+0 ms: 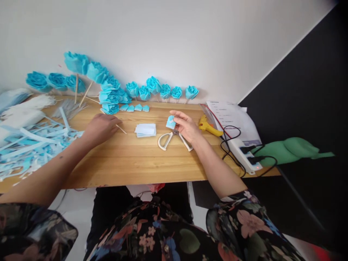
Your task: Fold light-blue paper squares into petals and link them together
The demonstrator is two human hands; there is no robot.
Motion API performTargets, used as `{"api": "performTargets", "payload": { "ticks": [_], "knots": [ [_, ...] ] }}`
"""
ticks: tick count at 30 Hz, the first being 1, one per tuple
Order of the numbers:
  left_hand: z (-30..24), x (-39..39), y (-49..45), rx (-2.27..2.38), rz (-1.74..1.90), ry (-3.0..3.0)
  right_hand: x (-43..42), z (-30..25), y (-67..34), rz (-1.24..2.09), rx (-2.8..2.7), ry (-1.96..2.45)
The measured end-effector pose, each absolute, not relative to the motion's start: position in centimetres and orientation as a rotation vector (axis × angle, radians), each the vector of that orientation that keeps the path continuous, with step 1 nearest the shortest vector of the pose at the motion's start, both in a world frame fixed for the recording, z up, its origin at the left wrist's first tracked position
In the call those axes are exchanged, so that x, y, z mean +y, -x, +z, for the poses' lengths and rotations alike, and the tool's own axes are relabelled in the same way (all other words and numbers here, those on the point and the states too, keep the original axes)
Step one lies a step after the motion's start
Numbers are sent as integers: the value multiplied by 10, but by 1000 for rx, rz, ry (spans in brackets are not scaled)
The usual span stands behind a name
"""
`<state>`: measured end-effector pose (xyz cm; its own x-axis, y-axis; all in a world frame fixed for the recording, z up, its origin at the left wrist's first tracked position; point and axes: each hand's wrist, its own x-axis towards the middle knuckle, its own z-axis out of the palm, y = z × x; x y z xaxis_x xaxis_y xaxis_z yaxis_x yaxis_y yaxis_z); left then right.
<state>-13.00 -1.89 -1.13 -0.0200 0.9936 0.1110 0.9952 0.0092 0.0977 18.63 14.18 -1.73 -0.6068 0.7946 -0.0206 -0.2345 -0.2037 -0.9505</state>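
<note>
My left hand (102,127) is closed by the stack of blue paper roses (109,97), with a thin wooden stick (121,129) poking out from its fingers. The stick's other end is hidden by the hand. Between thumb and fingers, my right hand (186,125) pinches a small light-blue paper petal (170,122). Below that hand lie scissors with white handles (165,141), their blades partly covered. A stack of pale paper pieces (145,129) rests between my hands. Several folded blue petals (138,107) sit in a row behind it.
More blue roses on sticks (153,85) line the wall. Paper strips (35,145) heap up at the left. On the right are a yellow glue gun (208,126), printed sheets (231,117), a power strip (243,156) with black cables and a green object (293,149).
</note>
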Motion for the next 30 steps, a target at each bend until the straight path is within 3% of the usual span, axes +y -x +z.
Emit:
{"api": "performTargets", "payload": {
  "ticks": [9, 13, 19, 25, 30],
  "knots": [
    [13, 12, 37, -2303, -1331, 2420, 128, -15, -183, 1854, -1573, 630],
    [7, 33, 3, -2352, -1647, 2507, 125, -15, -181, 1787, -1613, 629],
    [-4, 50, -9, -2438, -2095, 2179, 128, -15, -183, 1734, -1590, 626],
    [-5, 49, -5, -2362, -2382, 2032, 129, -14, -184, 1719, -1612, 639],
    [-11, 43, -4, -2326, -2385, 2051, 130, -20, -181, 1659, -1666, 650]
  ]
}}
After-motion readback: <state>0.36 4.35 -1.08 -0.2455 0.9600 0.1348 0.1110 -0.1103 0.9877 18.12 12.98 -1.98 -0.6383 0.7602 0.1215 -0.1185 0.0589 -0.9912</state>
